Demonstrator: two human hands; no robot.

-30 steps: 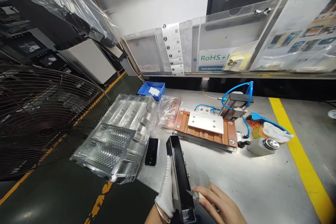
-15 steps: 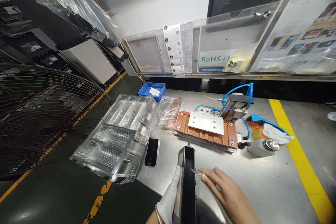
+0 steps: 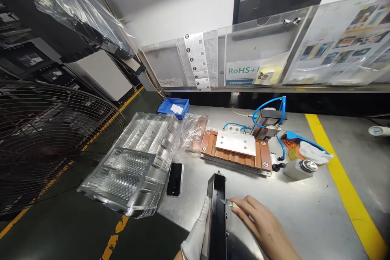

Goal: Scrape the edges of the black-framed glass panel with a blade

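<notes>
Left hand: we see it gloved in white, clasped along the left side of the long black housing, keeping the part on edge so that its narrow upper face is exposed.
Right hand: bare, fingers pinched together on a small blade, whose tip rests against the housing's right edge; the grip suits fine trimming, in our judgement.
Black housing: near the front of the steel bench, far end pointing at the copper-coloured fixture.
Open room: bare bench lies to the right, up to the yellow stripe.
Crowded side: a phone and clear blister trays sit left, the trays overhanging the bench edge.
Behind: blue air hoses and a blue bin.
</notes>
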